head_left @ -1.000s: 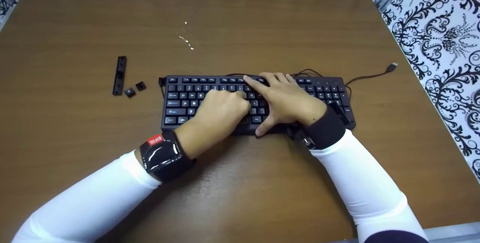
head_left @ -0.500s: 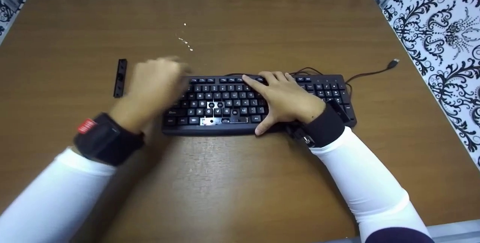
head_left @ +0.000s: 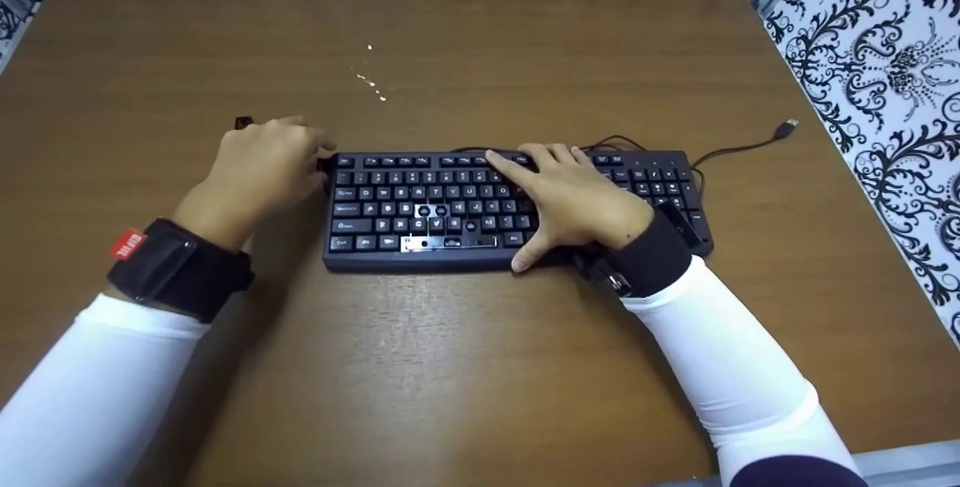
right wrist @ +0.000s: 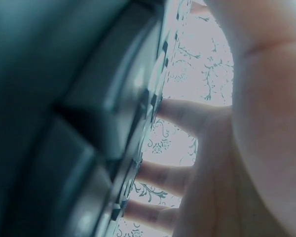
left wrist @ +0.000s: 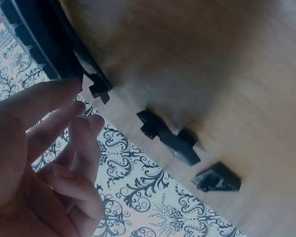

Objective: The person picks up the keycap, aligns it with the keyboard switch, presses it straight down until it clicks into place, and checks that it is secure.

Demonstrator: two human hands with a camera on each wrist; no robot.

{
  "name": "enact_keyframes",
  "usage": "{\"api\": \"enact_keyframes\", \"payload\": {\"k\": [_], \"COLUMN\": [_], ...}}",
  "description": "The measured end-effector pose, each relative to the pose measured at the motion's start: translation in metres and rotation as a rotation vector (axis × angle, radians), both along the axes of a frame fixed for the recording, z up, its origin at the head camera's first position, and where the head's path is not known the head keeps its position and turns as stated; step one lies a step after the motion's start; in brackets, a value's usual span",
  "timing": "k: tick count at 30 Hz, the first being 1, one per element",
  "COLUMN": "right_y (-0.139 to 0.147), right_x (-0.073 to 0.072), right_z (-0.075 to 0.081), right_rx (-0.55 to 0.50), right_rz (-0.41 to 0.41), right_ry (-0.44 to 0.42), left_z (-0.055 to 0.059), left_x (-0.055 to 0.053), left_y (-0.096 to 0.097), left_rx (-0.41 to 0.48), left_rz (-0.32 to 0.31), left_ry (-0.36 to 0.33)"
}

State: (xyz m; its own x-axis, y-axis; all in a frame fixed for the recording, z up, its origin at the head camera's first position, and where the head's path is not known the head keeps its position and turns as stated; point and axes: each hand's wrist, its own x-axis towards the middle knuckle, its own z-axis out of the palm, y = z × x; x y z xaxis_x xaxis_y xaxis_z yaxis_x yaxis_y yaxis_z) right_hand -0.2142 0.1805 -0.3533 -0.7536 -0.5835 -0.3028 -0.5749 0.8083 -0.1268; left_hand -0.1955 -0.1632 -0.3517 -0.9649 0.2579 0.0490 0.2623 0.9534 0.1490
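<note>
A black keyboard [head_left: 390, 266] lies on the wooden table, with bare spots showing among its middle keys and a bare space-bar slot [head_left: 414, 244]. My right hand [head_left: 581, 202] rests on its right part, fingers spread over the top rows and thumb at the front edge. My left hand [head_left: 259, 168] is just off the keyboard's left end, fingers loosely bent, with nothing visible between them in the left wrist view. A small black piece [left wrist: 99, 89] sticks out by the keyboard's corner near those fingertips. Beyond them lie a loose space bar [left wrist: 180, 148] and a keycap [left wrist: 219, 177].
Behind the keyboard runs its cable, ending in a USB plug [head_left: 785, 129] at the right. Small white flecks [head_left: 371, 85] mark the table's [head_left: 525, 59] far half. Patterned wallpaper [head_left: 892, 82] stands beyond the far and right table edges.
My left hand has gone from the middle of the keyboard leftward to beside its left end, now covering the loose keycaps and most of the space bar. The right hand has stayed put.
</note>
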Motion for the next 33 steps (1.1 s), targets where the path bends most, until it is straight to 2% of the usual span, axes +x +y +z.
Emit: {"api": "enact_keyframes", "payload": {"k": [10,21,30,33], "right_y": [-0.0017,-0.0018,0.0,-0.0001], "right_x": [0.0012,0.0009,-0.0001,-0.0005], "right_z": [0.0003,-0.0002,-0.0001,0.0002], "right_rx": [-0.001,-0.008,-0.008,-0.007], "right_rz": [0.009,0.002,0.005,0.001], "right_ry": [0.01,-0.006,0.004,0.001], "left_z": [-0.0071,-0.0054,-0.0019,-0.0002], "left_x": [-0.0029,-0.0031,0.0025,0.005], "left_y": [-0.0007,-0.0039,-0.0053,-0.0038], "left_rx": [0.006,0.022,0.079,0.105], "left_rz": [-0.021,0.033,0.032,0.014], "left_ry": [0.056,0.006,0.121,0.162]}}
